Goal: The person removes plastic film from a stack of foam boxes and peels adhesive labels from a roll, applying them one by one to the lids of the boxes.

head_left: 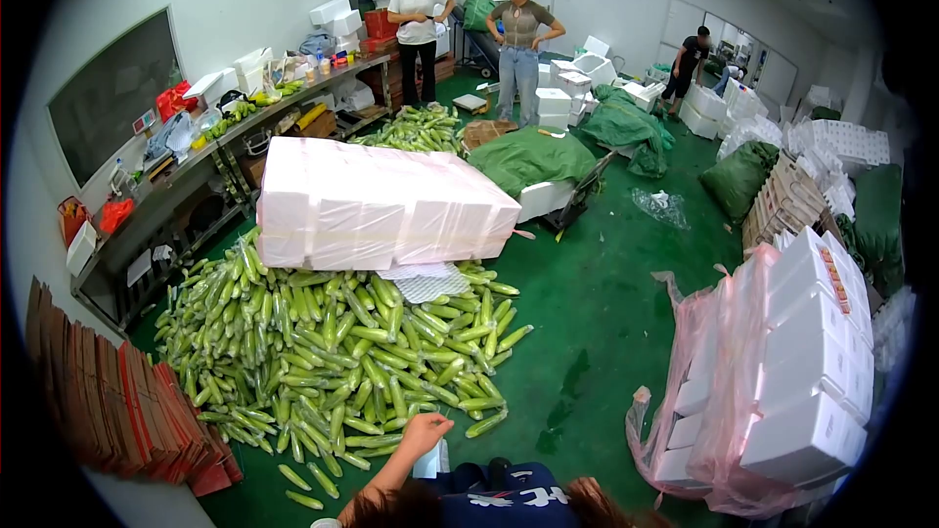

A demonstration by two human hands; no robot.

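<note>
Inspection of the head view recorded one hand (423, 433) raised at 6 o'clock of the frame, near the bottom edge, above a dark garment with white lettering. Which of the person's hands it was could not be told. Its grip appeared loosely curled, grasping nothing, though the fingers were too small to judge with certainty. A small white object (428, 460) sat just beside the wrist; its nature could not be determined.

The hand was just short of the near edge of a large heap of corn cobs (342, 352), spread over the green floor (587, 332) from 9 o'clock toward the centre. The cobs were long, slim, green to yellow-green, each glossy as though wrapped in clear film, lying loose and crossed in all directions. A few strays (298, 487) lay apart at 7 o'clock.

At 12 o'clock of the heap, a block of white foam boxes (381, 205) wrapped in plastic rested on the cobs' far side. Flat red-brown cartons (127, 411) were stacked on edge at 8 o'clock. More foam boxes in pink film (782, 381) stood at 4 o'clock. A long surface (186, 176) cluttered with goods ran along the wall at 10 o'clock. Two people (469, 29) stood at 12 o'clock, a third (688, 64) at 1 o'clock
</note>
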